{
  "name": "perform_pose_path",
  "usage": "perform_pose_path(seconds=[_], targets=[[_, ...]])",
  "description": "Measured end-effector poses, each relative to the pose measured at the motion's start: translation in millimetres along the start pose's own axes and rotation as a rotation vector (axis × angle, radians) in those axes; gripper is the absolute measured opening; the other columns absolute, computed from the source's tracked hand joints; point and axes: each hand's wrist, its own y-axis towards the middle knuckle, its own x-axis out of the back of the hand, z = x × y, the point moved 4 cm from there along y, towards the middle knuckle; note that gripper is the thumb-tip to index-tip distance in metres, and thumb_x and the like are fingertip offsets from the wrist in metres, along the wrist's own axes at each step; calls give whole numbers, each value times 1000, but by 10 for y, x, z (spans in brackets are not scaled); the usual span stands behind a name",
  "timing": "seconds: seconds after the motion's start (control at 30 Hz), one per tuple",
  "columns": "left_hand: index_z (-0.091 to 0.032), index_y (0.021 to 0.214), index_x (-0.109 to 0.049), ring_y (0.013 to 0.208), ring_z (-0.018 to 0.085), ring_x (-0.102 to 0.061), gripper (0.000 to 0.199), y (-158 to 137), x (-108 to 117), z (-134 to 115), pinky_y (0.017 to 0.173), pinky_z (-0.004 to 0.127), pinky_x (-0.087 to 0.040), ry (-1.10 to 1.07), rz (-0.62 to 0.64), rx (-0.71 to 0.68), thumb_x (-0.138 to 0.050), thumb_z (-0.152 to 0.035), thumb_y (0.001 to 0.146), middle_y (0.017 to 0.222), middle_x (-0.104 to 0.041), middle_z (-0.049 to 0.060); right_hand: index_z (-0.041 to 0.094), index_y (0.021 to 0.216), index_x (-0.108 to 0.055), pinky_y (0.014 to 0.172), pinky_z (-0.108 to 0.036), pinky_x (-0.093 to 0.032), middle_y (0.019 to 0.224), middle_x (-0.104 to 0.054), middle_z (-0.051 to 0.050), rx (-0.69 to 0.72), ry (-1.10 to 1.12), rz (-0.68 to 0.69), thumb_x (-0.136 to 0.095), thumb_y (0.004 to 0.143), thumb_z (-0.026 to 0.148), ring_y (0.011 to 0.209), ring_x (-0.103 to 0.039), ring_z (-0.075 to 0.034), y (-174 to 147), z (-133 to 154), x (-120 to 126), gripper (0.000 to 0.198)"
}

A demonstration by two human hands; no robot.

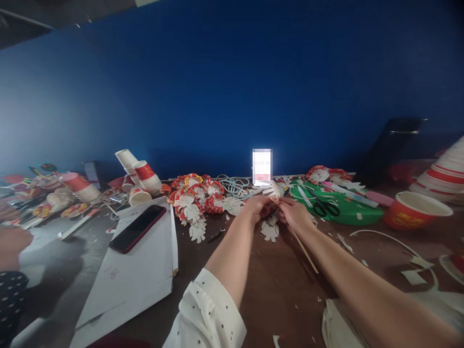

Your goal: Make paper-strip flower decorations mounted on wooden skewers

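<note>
My left hand (261,208) and my right hand (292,211) meet over the middle of the dark table. Their fingers are closed in a pinch on a small white paper cutout (271,189) with fringed edges. A scalloped white paper piece (270,232) shows just below my hands; whether it joins the held one I cannot tell. From under my right hand a thin wooden stick (304,251) slants down to the right. To the left lies a heap of red and white paper cutouts (195,195). The fingertips are partly hidden.
A phone (138,228) rests on a white box (134,275) at left, near stacked paper cups (147,176). Black scissors (324,208) lie on a green sheet (357,216), beside a red paper bowl (416,210). Another person's arm (14,246) enters from the left.
</note>
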Motion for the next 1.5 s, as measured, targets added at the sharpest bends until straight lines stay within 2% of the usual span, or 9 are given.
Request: perform_pose_path(seconds=[0.2,0.3,0.4,0.47,0.67,0.8,1.03,1.3,1.5], targets=[[-12,66,-58,43,3,-43,20,-6,-65,59,41,13,-33,38,30,74,-75,-11,75,54,-53,-1,17,101,-76,41,-26,-29,42,-43,6,18,-4,-58,-61,75,34,37,-36,-12,-12,-3,34,35],[-12,67,-59,44,4,-44,16,-10,-94,44,39,12,-30,56,62,24,-73,-10,75,52,-53,-1,18,91,-77,45,-27,-34,43,-47,4,118,-226,-53,-57,78,35,41,-43,-15,-37,56,65,29],[-12,63,-57,43,4,-41,19,-7,-87,30,39,14,-29,74,66,-17,-73,-11,73,50,-50,-2,20,73,-74,56,-26,-40,56,-64,-2,307,-498,-68,-56,80,30,59,-60,-19,-78,153,73,22],[-13,59,-55,42,4,-39,23,-1,-70,31,40,15,-29,95,48,-11,-73,-9,72,48,-48,-3,20,67,-70,62,-26,-41,66,-71,-5,396,-607,-70,-54,81,28,70,-64,-21,-98,187,58,23],[-14,55,-53,40,3,-37,26,18,-48,36,42,16,-27,170,-66,-7,-70,-4,73,45,-45,-4,20,67,-66,61,-27,-39,69,-72,-7,406,-716,-63,-53,82,27,70,-65,-23,-83,147,24,21],[-14,54,-52,42,5,-40,29,5,-56,29,44,19,-30,184,-133,-37,-74,-6,71,46,-47,-4,20,73,-67,58,-26,-40,62,-68,-4,352,-568,-58,-53,81,27,68,-65,-22,-58,84,36,17],[-13,60,-55,41,5,-39,25,-3,-43,24,43,19,-30,95,-158,-13,-70,-9,79,48,-50,-2,22,74,-62,44,-26,-38,50,-57,1,86,-190,-37,-60,76,29,43,-51,-15,-20,-76,18,8],[-12,64,-58,39,5,-42,21,48,-97,80,41,19,-29,-91,-149,-19,-73,-14,80,49,-52,-2,21,70,-58,39,-22,-31,54,-54,1,-39,142,10,-66,70,24,44,-44,-11,-20,-85,-60,8],[-12,66,-60,39,6,-45,21,36,-156,92,41,20,-36,-174,-107,-3,-75,-15,79,50,-55,-1,20,69,-58,39,-21,-28,60,-59,-1,-78,261,24,-69,66,21,47,-45,-10,-14,-90,-67,11]])
